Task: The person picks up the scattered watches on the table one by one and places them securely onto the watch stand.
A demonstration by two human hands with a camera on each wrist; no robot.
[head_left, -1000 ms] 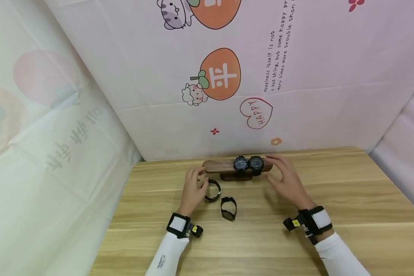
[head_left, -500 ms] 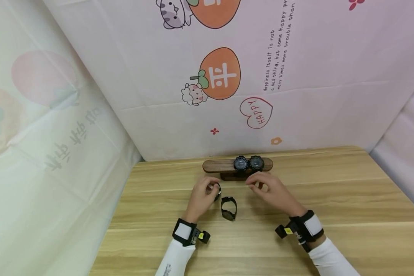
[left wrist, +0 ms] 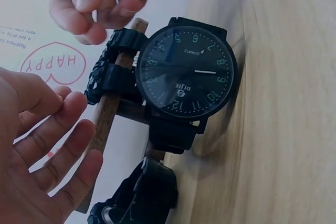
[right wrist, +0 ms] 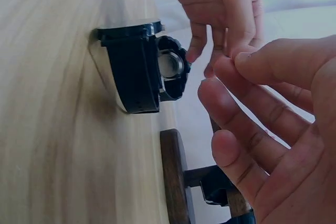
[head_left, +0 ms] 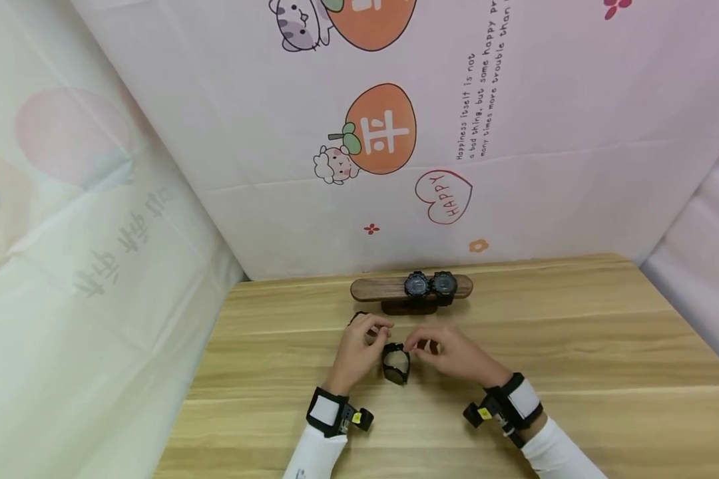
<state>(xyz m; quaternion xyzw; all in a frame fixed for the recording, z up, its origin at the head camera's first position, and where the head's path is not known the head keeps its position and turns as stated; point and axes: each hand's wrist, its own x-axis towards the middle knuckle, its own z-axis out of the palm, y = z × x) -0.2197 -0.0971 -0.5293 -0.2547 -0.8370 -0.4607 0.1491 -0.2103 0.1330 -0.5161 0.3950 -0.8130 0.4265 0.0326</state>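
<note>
A black wristwatch [head_left: 396, 374] with a closed strap stands on the table between my two hands. In the left wrist view its round dark dial [left wrist: 186, 72] faces the camera. My left hand [head_left: 356, 354] hovers at its left, fingers loosely bent and holding nothing. My right hand [head_left: 455, 354] is close on its right side, fingertips near the strap, with thumb and index finger together and nothing seen between them. A second black watch [head_left: 359, 315] lies behind the left hand, mostly hidden; the right wrist view shows its shiny case back [right wrist: 169, 65].
At the back of the wooden table [head_left: 575, 332] stands a dark wooden watch stand [head_left: 376, 289]. Two black digital watches, one [head_left: 417, 285] beside the other [head_left: 444, 284], are strapped round its bar. A printed white cloth [head_left: 263, 226] hangs behind the table.
My right hand has moved away from the stand, down and left to the nearer loose watch. The left hand has shifted slightly right and now covers most of the other loose watch.
</note>
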